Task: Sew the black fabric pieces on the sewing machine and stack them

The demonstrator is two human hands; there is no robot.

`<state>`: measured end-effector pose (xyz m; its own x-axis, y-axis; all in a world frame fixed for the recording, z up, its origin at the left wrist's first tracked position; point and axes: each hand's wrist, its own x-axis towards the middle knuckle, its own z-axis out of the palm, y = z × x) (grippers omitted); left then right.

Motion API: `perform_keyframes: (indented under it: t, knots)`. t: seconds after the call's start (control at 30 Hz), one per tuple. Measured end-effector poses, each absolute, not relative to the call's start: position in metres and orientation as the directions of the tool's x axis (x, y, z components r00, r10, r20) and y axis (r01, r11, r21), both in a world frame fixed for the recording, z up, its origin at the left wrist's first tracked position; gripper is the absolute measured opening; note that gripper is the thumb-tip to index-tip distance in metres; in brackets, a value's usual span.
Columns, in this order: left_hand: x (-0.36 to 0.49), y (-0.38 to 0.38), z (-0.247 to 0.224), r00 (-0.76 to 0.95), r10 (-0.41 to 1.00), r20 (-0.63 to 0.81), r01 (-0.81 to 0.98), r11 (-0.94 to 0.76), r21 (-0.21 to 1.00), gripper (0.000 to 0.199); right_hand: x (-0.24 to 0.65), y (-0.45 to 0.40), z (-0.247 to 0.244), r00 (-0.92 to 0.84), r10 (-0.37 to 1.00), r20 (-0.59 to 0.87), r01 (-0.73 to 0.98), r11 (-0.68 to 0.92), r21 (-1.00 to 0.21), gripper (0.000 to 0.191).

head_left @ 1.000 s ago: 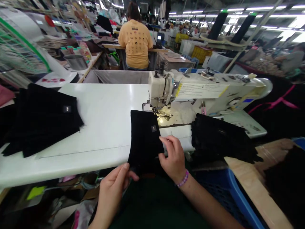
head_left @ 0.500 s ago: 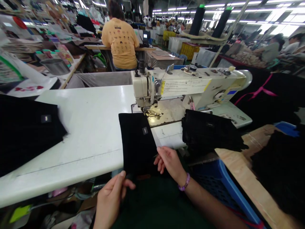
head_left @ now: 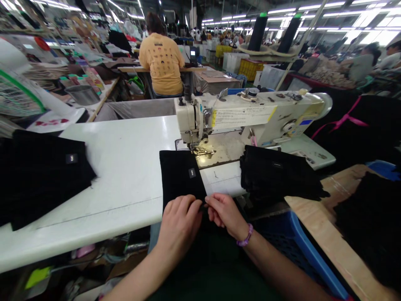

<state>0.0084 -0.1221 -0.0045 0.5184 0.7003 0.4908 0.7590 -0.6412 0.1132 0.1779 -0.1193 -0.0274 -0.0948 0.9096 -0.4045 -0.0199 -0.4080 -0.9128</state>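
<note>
Black fabric panel [head_left: 177, 177] lies over the white counter [head_left: 125, 167]'s front edge, near the sewing machine [head_left: 250, 115]. The right hand [head_left: 228, 214] pinches the panel's right edge; whether the left hand [head_left: 181, 219]'s fingers, bent over the fabric, grip it, I cannot tell. 2 black piles [head_left: 278, 177] flank it.

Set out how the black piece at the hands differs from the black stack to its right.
The left hand and right hand are at the piece; the stack lies untouched. The piece shows smoother edges; the stack shows ragged, layered ones. Both are black fabric and bear a small label.
</note>
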Motion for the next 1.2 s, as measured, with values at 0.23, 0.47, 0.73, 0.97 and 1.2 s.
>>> perform_keyframes:
  t: [0.23,0.47,0.73,0.97,1.2]
  knots:
    - [0.011,-0.112,-0.008,0.547,0.652,0.525,0.685,-0.709,0.168,0.017,0.189,-0.127,-0.031,0.023,0.999,-0.024,0.279,-0.03,-0.96,0.026]
    - [0.006,-0.083,0.015,0.574,0.76,0.304,0.685,-0.649,0.33,0.01,0.199,-0.116,-0.025,-0.363,0.628,0.688,0.66,0.695,-0.285,0.013]
    - [-0.001,-0.041,0.002,0.663,0.694,0.281,0.706,-0.704,0.074,0.032,0.199,-0.112,-0.028,-0.497,0.629,0.598,0.645,0.729,-0.23,0.017]
    - [-0.004,-0.023,0.002,0.667,0.696,0.268,0.714,-0.699,0.041,0.031,0.196,-0.095,-0.028,-0.456,0.676,0.579,0.642,0.7,-0.313,0.014]
    - [-0.008,0.007,0.0,0.659,0.704,0.265,0.723,-0.69,0.038,0.033,0.192,-0.066,-0.025,-0.44,0.684,0.582,0.644,0.692,-0.327,0.014]
